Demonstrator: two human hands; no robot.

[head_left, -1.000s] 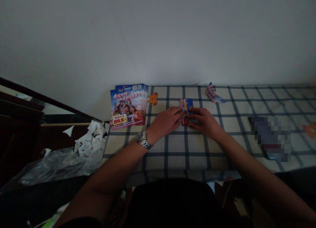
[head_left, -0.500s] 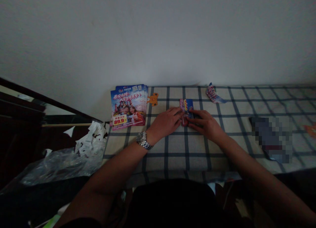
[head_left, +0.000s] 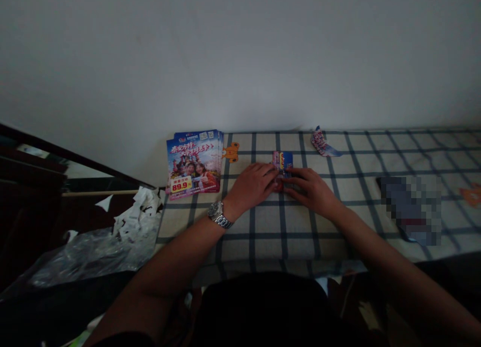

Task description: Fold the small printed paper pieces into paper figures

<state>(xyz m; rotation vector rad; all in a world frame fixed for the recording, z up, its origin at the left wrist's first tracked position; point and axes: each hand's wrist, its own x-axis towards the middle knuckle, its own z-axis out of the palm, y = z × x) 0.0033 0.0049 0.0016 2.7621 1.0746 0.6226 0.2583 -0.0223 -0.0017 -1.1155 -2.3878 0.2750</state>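
Note:
A small folded colourful flyer [head_left: 282, 162] lies on the checked cloth [head_left: 285, 221] near the wall. My left hand [head_left: 252, 184], with a metal watch [head_left: 218, 214] on its wrist, rests on the flyer's left edge with the fingers bent down onto it. My right hand [head_left: 308, 188] presses on the flyer's right and lower part, fingers curled onto the paper. The lower half of the flyer is hidden under both hands.
A stack of flyers [head_left: 194, 162] marked 89.9 lies at the cloth's far left corner. A folded paper piece [head_left: 321, 142] sits by the wall. A pixelated dark object [head_left: 411, 209] is at right. Torn paper scraps [head_left: 138, 214] and clear plastic [head_left: 86, 256] lie left of the bed.
My right hand's fingers slid a little along the flyer toward its middle. The left hand stayed in place. The view shifted slightly.

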